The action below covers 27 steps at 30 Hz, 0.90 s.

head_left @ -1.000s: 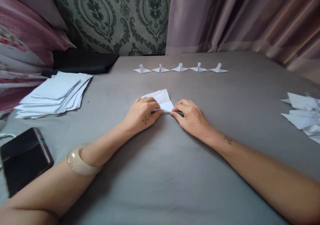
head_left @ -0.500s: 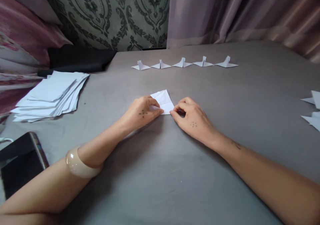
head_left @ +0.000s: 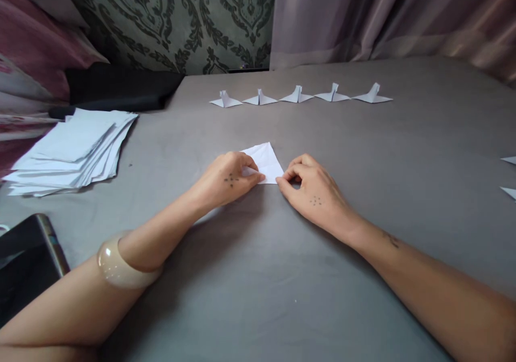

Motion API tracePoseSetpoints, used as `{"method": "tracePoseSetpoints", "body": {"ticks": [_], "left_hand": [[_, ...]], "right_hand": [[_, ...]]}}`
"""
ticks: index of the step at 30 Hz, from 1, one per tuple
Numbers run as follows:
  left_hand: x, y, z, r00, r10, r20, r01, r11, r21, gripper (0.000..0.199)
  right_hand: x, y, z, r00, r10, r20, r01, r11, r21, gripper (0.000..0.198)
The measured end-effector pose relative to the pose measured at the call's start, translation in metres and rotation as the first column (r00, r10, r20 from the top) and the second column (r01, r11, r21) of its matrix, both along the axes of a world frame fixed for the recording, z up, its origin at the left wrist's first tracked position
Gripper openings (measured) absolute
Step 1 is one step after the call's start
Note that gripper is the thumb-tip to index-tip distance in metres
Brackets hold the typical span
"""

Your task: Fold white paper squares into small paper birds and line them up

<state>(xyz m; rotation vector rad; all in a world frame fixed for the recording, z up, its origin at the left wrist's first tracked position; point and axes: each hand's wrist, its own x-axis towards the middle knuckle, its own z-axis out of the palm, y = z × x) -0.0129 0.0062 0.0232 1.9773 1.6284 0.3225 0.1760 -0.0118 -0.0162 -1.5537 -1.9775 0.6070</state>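
Note:
A small white sheet of paper [head_left: 268, 160], faintly creased, lies on the grey cloth between my hands, its top corner pointing away from me. My left hand [head_left: 234, 175] is closed over its left part, thumb and fingers pinching near the front edge and hiding that side. At the front right corner, my right hand [head_left: 308, 182] pinches the paper between thumb and forefinger, the other fingers curled. A pale bangle [head_left: 124, 265] circles my left forearm.
Several folded paper figures [head_left: 298, 95] stand in a row at the back. To the left are a stack of white paper [head_left: 72, 147], a black cloth [head_left: 121, 85] and a dark phone-like device [head_left: 30, 265]. Two paper points [head_left: 508, 192] show at the right edge.
The view has moved slightly closer, so the paper figures at the right edge are mostly out of frame. Both hands keep nearly the same hold on the paper.

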Motion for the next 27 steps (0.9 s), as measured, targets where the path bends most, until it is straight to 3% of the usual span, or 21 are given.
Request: {"method": "tracePoseSetpoints", "body": {"ticks": [17, 27], "left_hand": [[-0.007, 0.003, -0.005, 0.994, -0.107, -0.013, 0.107, 0.993, 0.053, 0.03], [-0.004, 0.0, -0.001, 0.993, -0.101, -0.062, 0.105, 0.992, 0.063, 0.029]], "right_hand": [[0.009, 0.005, 0.006, 0.999, 0.035, 0.011, -0.034, 0.997, -0.071, 0.016], [0.022, 0.012, 0.015, 1.0, 0.024, -0.001, -0.024, 0.989, -0.146, 0.01]]}}
